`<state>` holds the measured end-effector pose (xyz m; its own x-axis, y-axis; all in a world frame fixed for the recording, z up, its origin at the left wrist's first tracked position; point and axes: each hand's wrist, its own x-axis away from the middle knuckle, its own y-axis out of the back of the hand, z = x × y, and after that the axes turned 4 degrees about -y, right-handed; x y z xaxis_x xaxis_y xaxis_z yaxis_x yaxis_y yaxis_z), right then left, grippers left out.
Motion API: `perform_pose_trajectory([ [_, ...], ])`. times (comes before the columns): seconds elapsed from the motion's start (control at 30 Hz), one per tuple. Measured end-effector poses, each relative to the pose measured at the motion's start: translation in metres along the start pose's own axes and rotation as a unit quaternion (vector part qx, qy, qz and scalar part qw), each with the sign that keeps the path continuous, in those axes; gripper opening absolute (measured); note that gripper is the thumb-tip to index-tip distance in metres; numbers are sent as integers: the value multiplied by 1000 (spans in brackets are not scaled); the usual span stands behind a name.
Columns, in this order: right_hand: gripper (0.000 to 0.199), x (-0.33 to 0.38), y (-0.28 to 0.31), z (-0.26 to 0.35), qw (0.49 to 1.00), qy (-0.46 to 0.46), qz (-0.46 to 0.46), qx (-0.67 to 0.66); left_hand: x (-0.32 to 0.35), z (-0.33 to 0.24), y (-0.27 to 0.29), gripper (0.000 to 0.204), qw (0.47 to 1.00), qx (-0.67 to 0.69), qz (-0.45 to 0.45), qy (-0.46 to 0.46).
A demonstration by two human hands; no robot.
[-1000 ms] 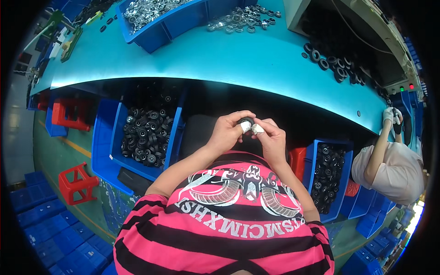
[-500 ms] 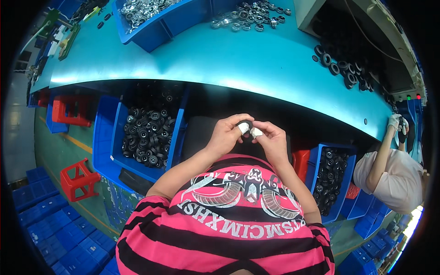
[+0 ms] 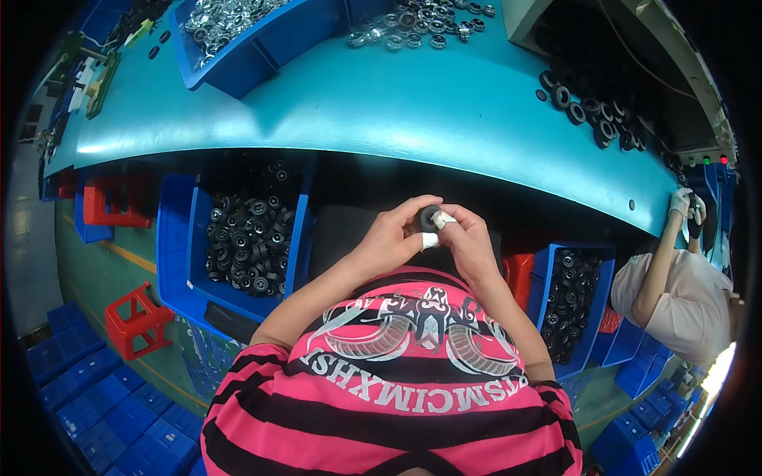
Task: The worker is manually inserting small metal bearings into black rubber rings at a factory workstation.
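In front of my chest, both hands meet around a small black toy-like wheel (image 3: pixel 429 216), its round centre turned up. My left hand (image 3: pixel 390 239) is closed on its left side, the thumb wrapped in white tape. My right hand (image 3: pixel 470 243) pinches it from the right, with white wrapping on a digit pressed by the hub. Fingers partly cover the wheel's rim. To the left of my arms is a blue bin (image 3: pixel 195 238) of similar black wheels (image 3: pixel 252 238); another blue bin (image 3: pixel 536 282) of wheels (image 3: pixel 573 301) stands to the right.
The teal worktable (image 3: pixel 381 103) spans the front. It bears a blue bin (image 3: pixel 266 54) of shiny hubs, loose hubs (image 3: pixel 413 28) and black tyres (image 3: pixel 591 111) beside a machine (image 3: pixel 548 20). A gloved co-worker (image 3: pixel 675 289) sits at right. Red stools (image 3: pixel 139 321) stand left.
The wheel has been turned so that its face shows upward. My right fingers have shifted onto its hub, and my left thumb has dropped lower. The view has shifted slightly.
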<state>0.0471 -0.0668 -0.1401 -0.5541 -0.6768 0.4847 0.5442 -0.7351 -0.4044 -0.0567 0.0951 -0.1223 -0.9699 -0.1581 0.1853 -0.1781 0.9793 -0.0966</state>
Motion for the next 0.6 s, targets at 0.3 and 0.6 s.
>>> perform_pose_trajectory([
  [0.3,28,6,1,6,988,-79,71,-116,-1,-12,-2,56,967,-214,-55,-126],
  [0.6,34,11,3,-1,998,43,33,42,-2,-18,-9,51,894,-377,-114,-211],
])
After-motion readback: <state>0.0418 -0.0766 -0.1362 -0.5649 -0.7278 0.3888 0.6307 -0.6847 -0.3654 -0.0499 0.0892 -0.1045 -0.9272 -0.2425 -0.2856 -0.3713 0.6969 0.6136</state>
